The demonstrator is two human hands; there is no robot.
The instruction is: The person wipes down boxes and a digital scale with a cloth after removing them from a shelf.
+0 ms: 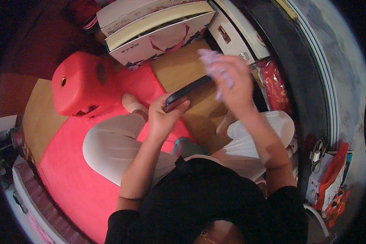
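Observation:
My left hand (161, 117) grips the near end of a slim black object (186, 91) with a rounded end. I see it nearly edge-on and cannot tell exactly what it is. Slanting up and right, it reaches to my right hand (239, 84), which is somewhat blurred. Bunched in those fingers is a lilac cloth (213, 62), close to the object's far end. Whether the cloth touches the object is hard to make out. Both hands are above the wooden floor (174, 71), between my bent knees.
A red plastic stool (82, 82) lies on a pink mat (79, 158) at left. Ahead stands a white paper bag (149, 47) with a pink handle. Red plastic packaging (274, 85) is at right, near a sliding-door track (326, 79). A white cable (318, 152) lies at lower right.

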